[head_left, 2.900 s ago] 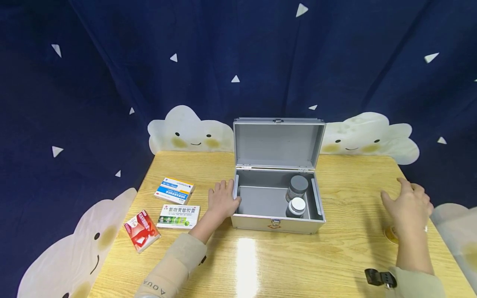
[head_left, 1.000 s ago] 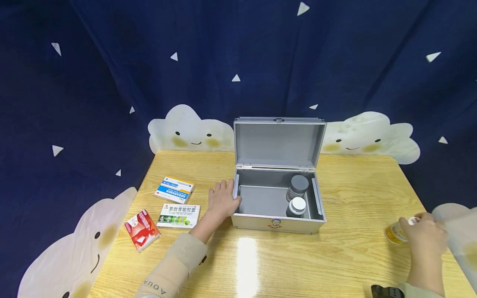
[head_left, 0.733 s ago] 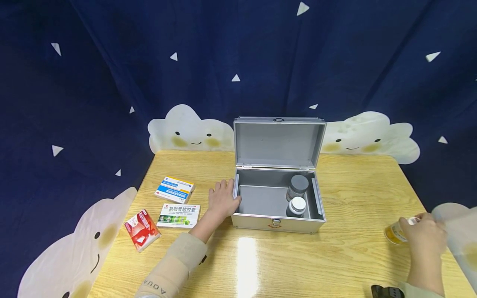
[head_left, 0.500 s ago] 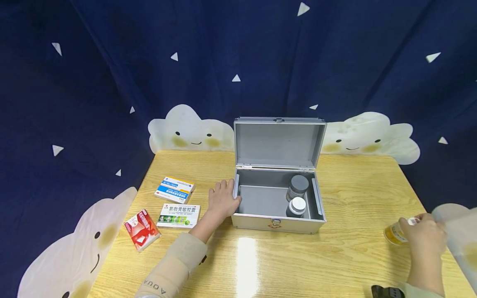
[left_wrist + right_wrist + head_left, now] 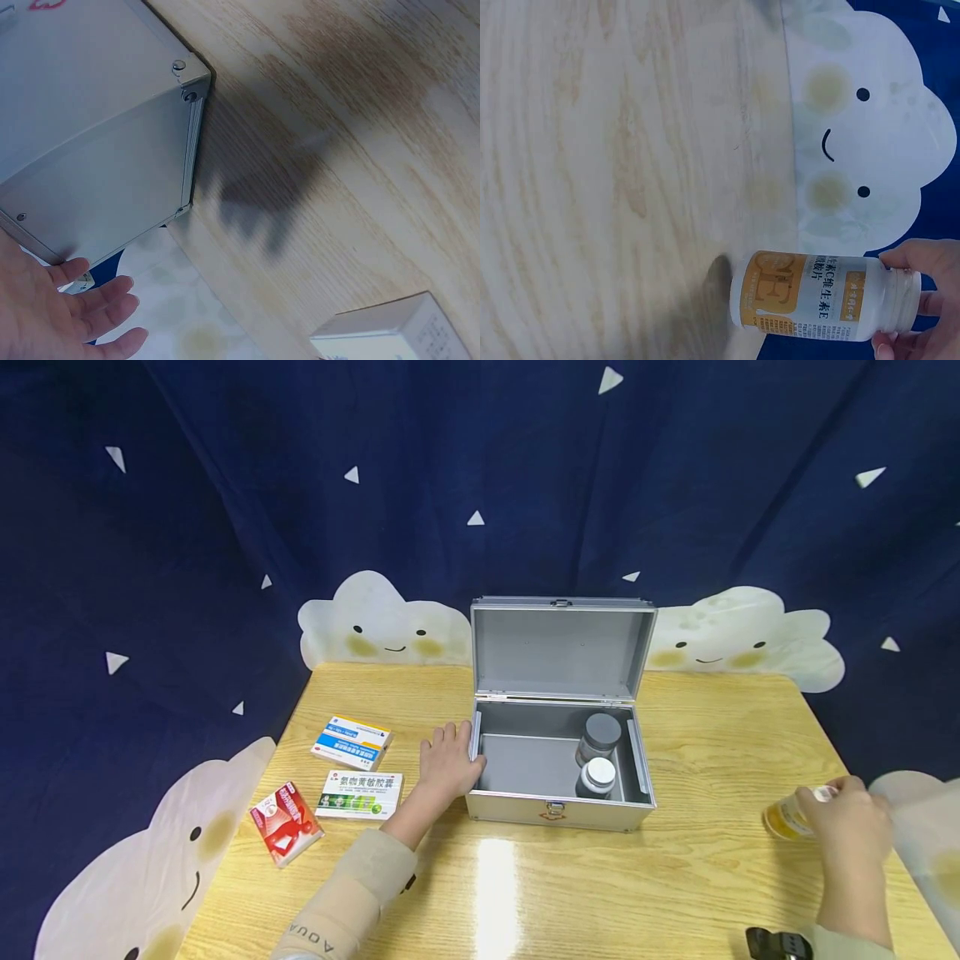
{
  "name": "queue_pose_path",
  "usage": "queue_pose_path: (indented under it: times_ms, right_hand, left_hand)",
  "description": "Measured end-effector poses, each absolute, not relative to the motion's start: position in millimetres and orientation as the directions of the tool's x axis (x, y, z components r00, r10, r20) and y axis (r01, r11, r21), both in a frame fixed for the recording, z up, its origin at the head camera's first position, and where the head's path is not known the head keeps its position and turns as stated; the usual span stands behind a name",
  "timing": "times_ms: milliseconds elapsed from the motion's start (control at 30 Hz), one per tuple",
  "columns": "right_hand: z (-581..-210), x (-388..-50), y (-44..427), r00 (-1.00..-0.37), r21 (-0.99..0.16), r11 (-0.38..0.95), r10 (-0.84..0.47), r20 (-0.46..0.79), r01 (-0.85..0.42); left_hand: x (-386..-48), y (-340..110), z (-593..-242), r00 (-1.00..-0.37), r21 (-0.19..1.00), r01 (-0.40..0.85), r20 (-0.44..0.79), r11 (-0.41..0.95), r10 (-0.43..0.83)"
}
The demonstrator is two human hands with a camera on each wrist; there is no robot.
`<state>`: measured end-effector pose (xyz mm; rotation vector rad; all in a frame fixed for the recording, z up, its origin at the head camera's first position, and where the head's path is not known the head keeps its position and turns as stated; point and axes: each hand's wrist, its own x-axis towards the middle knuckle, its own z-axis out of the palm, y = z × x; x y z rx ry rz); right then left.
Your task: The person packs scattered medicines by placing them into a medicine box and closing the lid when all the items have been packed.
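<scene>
My right hand pinches the white cap of a vitamin bottle with an orange and white label, at the table's right side. The bottle leans, its base toward the left, and seems just off the table. My left hand rests at the left wall of the open silver case, thumb on the rim; in the left wrist view its fingers are loosely extended and hold nothing. Inside the case, at the right end, stand a dark-lidded jar and a white-capped bottle.
Left of the case lie three medicine boxes: a blue and white one, a green and white one and a red one. The case lid stands raised at the back. A dark blue curtain hangs behind the table.
My right hand has come down onto the vitamin bottle, taken its cap, and just now moved it slightly up and left, tilting it. The left hand has stayed on the case.
</scene>
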<state>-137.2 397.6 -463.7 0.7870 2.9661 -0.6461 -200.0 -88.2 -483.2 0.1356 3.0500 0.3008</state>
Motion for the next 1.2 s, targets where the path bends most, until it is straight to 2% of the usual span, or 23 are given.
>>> queue_pose_path:
  times_ms: [333,1200]
  right_hand:
    - [-449,-149,379,-0.878,-0.395,0.792,0.468,-0.1,0.467]
    - [-414,-178,317,-0.948,-0.436,0.867,0.306,0.087,0.24]
  left_hand:
    - [-201,-89,-487,-0.994,0.186,0.09,-0.042,0.979,0.099]
    - [-200,-89,-486,-0.995,0.184,0.088,-0.038,0.979,0.097]
